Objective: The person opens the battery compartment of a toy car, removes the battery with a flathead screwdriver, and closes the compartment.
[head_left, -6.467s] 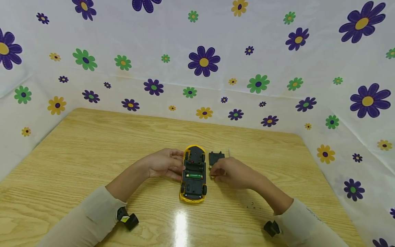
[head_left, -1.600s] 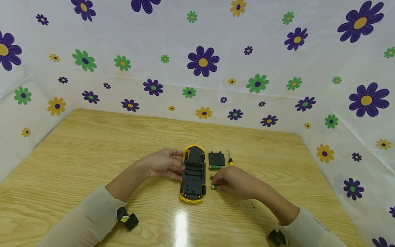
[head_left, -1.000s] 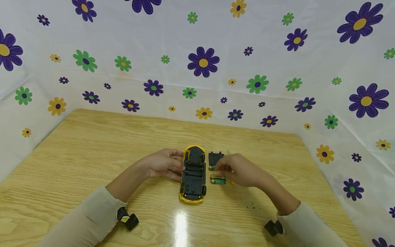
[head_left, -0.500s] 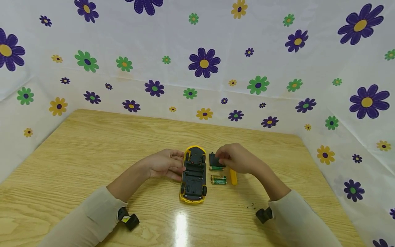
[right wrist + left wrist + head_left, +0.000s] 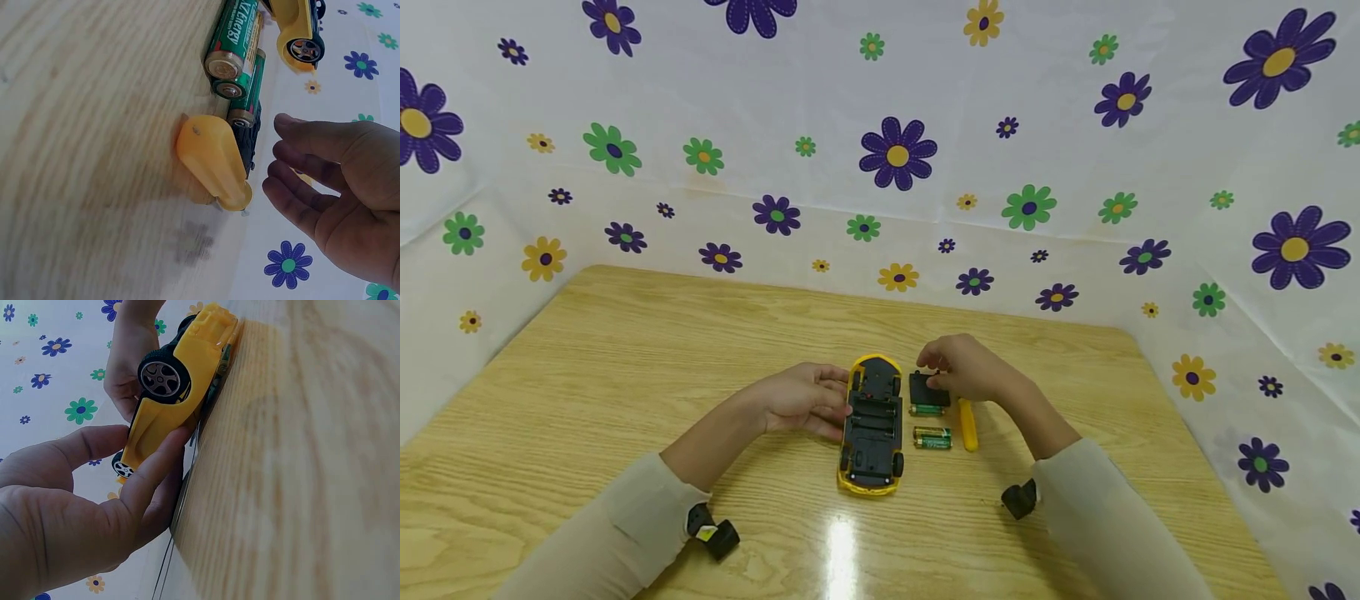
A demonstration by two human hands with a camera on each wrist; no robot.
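A yellow toy car (image 5: 872,458) lies upside down on the table, its black underside up and its battery compartment bare. My left hand (image 5: 805,400) holds it by the side; in the left wrist view the thumb is at the underside's edge and the fingers lie along the yellow body (image 5: 162,425). My right hand (image 5: 966,367) hovers over the black battery cover (image 5: 925,390), fingers loosely bent, holding nothing. One green battery (image 5: 927,411) lies along the cover's near edge. Two more batteries (image 5: 932,437) lie side by side, nearer me.
A screwdriver with a yellow handle (image 5: 968,427) lies right of the batteries, its shaft hidden under my right hand. The wooden table (image 5: 700,333) meets a flowered cloth (image 5: 820,167) at the back and sides.
The last battery has come out of the car, and my right hand has laid it beside another. That hand then moved away from me to over the cover. My left hand stays put.
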